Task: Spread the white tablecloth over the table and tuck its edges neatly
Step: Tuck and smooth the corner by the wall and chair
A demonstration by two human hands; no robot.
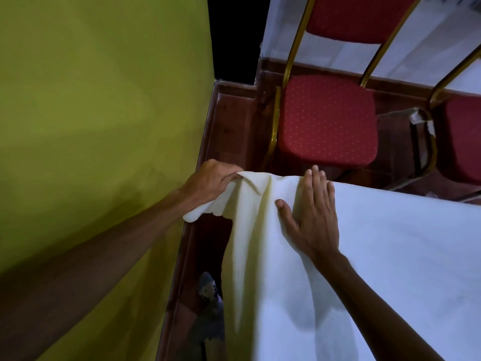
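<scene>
Reaching in from 8 o'clock, bare forearm stretched along the yellow-green wall [91, 113], left hand [210, 178] curling knuckles-up around the corner of the white tablecloth [390, 256], fingers clamped shut on a bunched fold and lifting it just clear of the table's far-left corner. Coming up from 5 o'clock, right hand [315, 217] lying palm-down and flat on the cloth, fingers extended and close together toward 12 o'clock, thumb splayed out toward 10 o'clock, gripping nothing, just pressing the fabric against the top near the far edge. Fingertips reaching right to that edge.

Covering the tabletop from centre out to 3 and 5 o'clock, lying mostly smooth there. Gathering into long creases between the two hands, running from the gripped corner down toward 6 o'clock. Hanging over the left side in a loose drape, looking cream-yellow there in the wall's tint and paler, bluish white on top. Dangling in a small rounded flap below the left hand.

Standing beyond the far edge at 1 o'clock, a red banquet chair [328, 118] with dotted upholstery and gold frame, a second one [460, 136] partly showing at 3 o'clock, both on reddish-brown floor [231, 121].
</scene>
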